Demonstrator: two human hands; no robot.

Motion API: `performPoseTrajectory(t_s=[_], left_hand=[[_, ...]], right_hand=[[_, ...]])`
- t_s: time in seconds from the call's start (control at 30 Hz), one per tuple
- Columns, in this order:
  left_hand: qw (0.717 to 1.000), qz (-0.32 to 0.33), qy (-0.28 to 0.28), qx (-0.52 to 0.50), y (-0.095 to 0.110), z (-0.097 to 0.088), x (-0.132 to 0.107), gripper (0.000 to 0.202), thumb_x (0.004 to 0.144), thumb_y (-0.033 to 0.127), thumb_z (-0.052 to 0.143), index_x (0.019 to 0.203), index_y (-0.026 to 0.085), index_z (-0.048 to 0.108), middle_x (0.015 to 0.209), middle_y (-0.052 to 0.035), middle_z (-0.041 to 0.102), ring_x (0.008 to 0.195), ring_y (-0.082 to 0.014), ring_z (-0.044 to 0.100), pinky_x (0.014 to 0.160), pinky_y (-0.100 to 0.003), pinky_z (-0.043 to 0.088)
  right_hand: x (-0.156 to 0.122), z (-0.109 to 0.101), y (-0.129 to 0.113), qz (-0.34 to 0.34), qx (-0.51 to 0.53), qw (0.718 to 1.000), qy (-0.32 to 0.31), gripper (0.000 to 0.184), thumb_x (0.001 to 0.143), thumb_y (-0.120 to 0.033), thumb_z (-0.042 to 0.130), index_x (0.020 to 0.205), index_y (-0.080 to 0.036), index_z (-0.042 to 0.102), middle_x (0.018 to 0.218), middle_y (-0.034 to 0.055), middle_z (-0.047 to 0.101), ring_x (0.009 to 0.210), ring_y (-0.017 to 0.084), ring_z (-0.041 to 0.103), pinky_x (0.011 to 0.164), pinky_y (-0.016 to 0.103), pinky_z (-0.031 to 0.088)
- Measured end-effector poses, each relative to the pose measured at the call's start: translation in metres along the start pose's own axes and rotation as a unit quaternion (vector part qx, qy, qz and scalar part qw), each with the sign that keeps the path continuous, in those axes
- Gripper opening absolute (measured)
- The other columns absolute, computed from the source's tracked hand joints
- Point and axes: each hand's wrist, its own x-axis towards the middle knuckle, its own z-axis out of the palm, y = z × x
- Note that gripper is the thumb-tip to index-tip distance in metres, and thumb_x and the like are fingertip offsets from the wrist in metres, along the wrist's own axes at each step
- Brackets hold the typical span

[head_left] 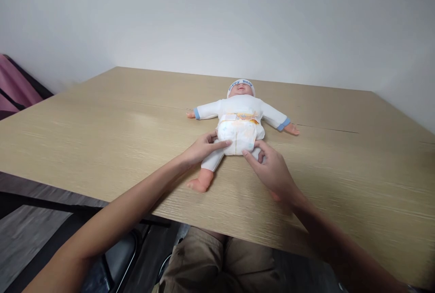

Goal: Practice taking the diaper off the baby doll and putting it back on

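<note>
A baby doll (242, 111) in a white suit with blue cuffs and a white cap lies on its back on the wooden table (102, 130), arms spread. A white diaper (239, 135) with a printed band is round its hips. My left hand (201, 148) touches the diaper's left side, its fingers pinching at the edge near the doll's thigh. My right hand (270, 168) rests over the doll's other leg, with fingers pressed to the diaper's lower right edge. The doll's left-side foot (200, 184) sticks out towards me; the other leg is hidden under my right hand.
The table's near edge runs diagonally just in front of my lap (217, 261). A seam crosses the tabletop behind the doll. A chair frame (118, 256) stands lower left, and a pink and black thing (13, 89) is at far left. A plain wall lies behind.
</note>
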Motion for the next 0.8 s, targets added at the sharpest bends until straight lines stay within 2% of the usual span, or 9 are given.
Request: performPoseTrajectory(t_s=[0.1,0.27,0.4,0.5,0.6,0.67,0.7,0.73,0.8], left_hand=[[1.0,-0.016,-0.006,-0.017,0.001,-0.004,0.002,0.043,0.092,0.048,0.087,0.124,0.021,0.078,0.134,-0.0152,0.081,0.119,-0.0333,0.078,0.099,-0.049,0.064],[1.0,-0.023,-0.009,-0.015,0.003,-0.011,0.001,0.049,0.09,0.051,0.088,0.126,0.02,0.076,0.133,-0.0179,0.081,0.123,-0.0363,0.078,0.104,-0.053,0.064],[0.999,-0.007,0.021,0.026,0.008,-0.034,-0.004,0.04,0.093,0.05,0.086,0.12,0.022,0.073,0.121,-0.0149,0.085,0.12,-0.0338,0.079,0.105,-0.052,0.062],[0.989,0.038,0.081,0.12,0.011,-0.059,-0.001,0.044,0.097,0.051,0.08,0.127,0.023,0.064,0.107,-0.0107,0.085,0.114,-0.0303,0.079,0.105,-0.05,0.058],[0.937,0.112,0.132,0.304,0.013,-0.078,0.021,0.047,0.096,0.049,0.077,0.129,0.021,0.06,0.125,-0.0144,0.079,0.123,-0.0316,0.071,0.108,-0.05,0.054],[0.877,0.132,0.146,0.438,0.014,-0.082,0.045,0.054,0.093,0.049,0.079,0.134,0.019,0.06,0.144,-0.0193,0.07,0.137,-0.0379,0.059,0.115,-0.054,0.048],[0.85,0.123,0.145,0.49,0.015,-0.082,0.058,0.059,0.092,0.049,0.08,0.138,0.017,0.06,0.15,-0.0212,0.066,0.143,-0.0412,0.053,0.119,-0.057,0.044],[0.83,0.103,0.143,0.529,0.017,-0.08,0.072,0.064,0.092,0.048,0.08,0.142,0.016,0.058,0.154,-0.0225,0.063,0.146,-0.0437,0.049,0.121,-0.059,0.04],[0.81,0.057,0.141,0.567,0.02,-0.073,0.097,0.066,0.092,0.045,0.079,0.146,0.014,0.057,0.155,-0.0246,0.063,0.147,-0.0466,0.049,0.123,-0.059,0.037]], right_hand=[[0.005,-0.004,0.0,0.039,0.03,0.998,-0.024,0.033,0.098,-0.057,0.067,0.098,-0.025,0.073,0.057,-0.0077,0.046,0.056,0.018,0.047,0.058,0.032,0.035],[0.005,-0.014,-0.001,0.052,0.027,0.998,-0.037,0.038,0.098,-0.057,0.067,0.108,-0.023,0.081,0.06,-0.0048,0.057,0.058,0.019,0.054,0.06,0.033,0.039],[-0.002,-0.035,0.004,0.025,0.009,0.999,-0.02,0.04,0.098,-0.056,0.068,0.121,-0.029,0.086,0.096,0.0049,0.083,0.088,0.028,0.074,0.079,0.04,0.055],[0.006,-0.054,0.023,0.029,-0.007,1.0,-0.008,0.037,0.103,-0.058,0.063,0.111,-0.032,0.087,0.108,0.0052,0.086,0.101,0.032,0.078,0.09,0.045,0.057],[0.039,-0.066,0.056,0.025,-0.062,0.996,0.058,0.036,0.102,-0.058,0.065,0.109,-0.027,0.082,0.104,0.0093,0.084,0.096,0.033,0.077,0.092,0.048,0.058],[0.072,-0.066,0.077,-0.034,-0.143,0.981,0.127,0.043,0.099,-0.054,0.068,0.126,-0.022,0.077,0.119,0.0168,0.081,0.111,0.038,0.074,0.103,0.055,0.055],[0.089,-0.063,0.086,-0.067,-0.18,0.972,0.137,0.05,0.097,-0.052,0.07,0.134,-0.019,0.074,0.13,0.0214,0.077,0.124,0.042,0.07,0.109,0.058,0.052],[0.105,-0.059,0.092,-0.09,-0.203,0.966,0.13,0.058,0.096,-0.051,0.072,0.141,-0.015,0.07,0.139,0.025,0.073,0.134,0.044,0.064,0.114,0.059,0.048],[0.132,-0.049,0.096,-0.096,-0.227,0.966,0.078,0.064,0.094,-0.048,0.073,0.145,-0.01,0.067,0.144,0.0278,0.07,0.136,0.045,0.062,0.113,0.057,0.048]])
